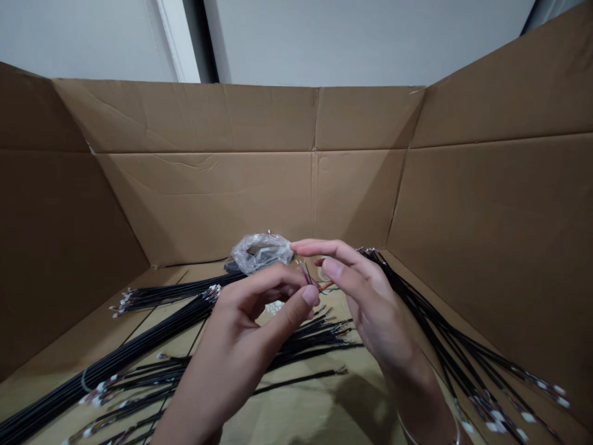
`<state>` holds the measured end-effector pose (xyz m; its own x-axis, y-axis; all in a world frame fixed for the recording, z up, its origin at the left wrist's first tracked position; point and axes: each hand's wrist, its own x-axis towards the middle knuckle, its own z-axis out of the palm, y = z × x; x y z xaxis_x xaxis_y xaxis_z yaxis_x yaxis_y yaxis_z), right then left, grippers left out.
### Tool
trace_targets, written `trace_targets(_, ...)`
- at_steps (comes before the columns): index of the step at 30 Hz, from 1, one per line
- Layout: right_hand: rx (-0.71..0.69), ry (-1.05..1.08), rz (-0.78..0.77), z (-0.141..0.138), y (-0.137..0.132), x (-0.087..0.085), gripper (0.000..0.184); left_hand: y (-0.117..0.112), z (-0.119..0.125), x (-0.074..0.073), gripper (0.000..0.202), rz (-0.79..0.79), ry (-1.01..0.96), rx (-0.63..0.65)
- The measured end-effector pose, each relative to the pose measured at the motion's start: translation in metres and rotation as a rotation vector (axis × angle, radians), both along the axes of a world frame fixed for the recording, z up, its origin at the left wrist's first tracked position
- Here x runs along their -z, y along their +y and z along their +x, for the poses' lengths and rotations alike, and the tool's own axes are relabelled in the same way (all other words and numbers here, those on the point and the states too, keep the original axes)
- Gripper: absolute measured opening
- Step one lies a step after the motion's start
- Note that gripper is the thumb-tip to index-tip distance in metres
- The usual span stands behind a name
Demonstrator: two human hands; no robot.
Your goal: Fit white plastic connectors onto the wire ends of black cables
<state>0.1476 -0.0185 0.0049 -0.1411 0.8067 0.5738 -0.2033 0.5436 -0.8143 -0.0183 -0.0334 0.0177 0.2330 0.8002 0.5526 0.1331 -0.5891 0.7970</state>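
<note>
Take the thin multicoloured wires (304,272) as the centre of the clock, with 12 o'clock pointing away from you. They stand near the middle of the view, in front of your chest. Your left hand (259,324), at 7 to 8 o'clock, grips them between thumb and index finger. Your right hand (370,303), at 4 o'clock, is spread, index finger extended and thumb apart from it; an orange strand (327,285) points toward this hand, but you cannot tell whether its hidden fingers touch it. A bracelet (458,429) encircles your right wrist. At 6 o'clock, partly behind your left hand, black cables (319,337) lie with bare-looking ends pointing right. At 10 o'clock, a clear plastic bag (262,253) lies near the back wall. At 9 o'clock lies a black cable bundle (185,287) with white-tipped ends; at 8 o'clock, a thicker bundle (139,346) is bound by a tie (84,380). Nearer you, shorter cables (143,374) end in white connectors (99,392). At 4 o'clock, beyond your right hand, a fanned cable group (428,315) lies along the right-hand cardboard wall (500,235). The cardboard back wall (208,198) stands at 12 o'clock.
</note>
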Motion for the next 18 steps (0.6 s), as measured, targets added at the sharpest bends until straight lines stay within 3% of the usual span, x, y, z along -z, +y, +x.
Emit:
trace_targets(6,0.092,-0.087,0.050,0.0035,-0.0068,-0.0050,0.005,-0.0017,0.0025,0.0002,0.017,-0.049,-0.002,0.056)
trace_targets(10,0.153,-0.123,0.096,0.0042,-0.0080,-0.0039,0.011,-0.0001,0.0035,0.0018,0.019,-0.055,0.006,0.039)
trace_targets(18,0.034,-0.062,0.053,0.0084,0.0000,-0.0018,0.016,0.0008,0.0006,0.0040,0.022,-0.031,0.078,-0.021)
